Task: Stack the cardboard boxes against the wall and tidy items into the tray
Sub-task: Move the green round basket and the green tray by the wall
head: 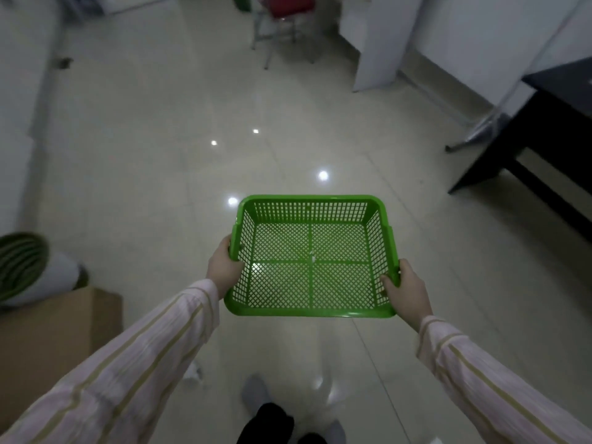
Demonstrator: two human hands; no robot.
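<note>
On the floor [160, 187], the cardboard box [54, 331] sits low to our left, nearer the left grip [224, 267]. We hold the empty green tray [309, 199] level ahead, above the floor, left grip curled round its left rim, right grip [405, 290] round its right rim.

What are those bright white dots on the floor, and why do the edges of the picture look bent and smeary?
Head view: the dots are glare, likely overhead lamps mirrored in the glossy floor; the wide-angle lens bows the black table near the edge; the red chair and cardboard box are blurred; the green tray is sharpest.
</note>
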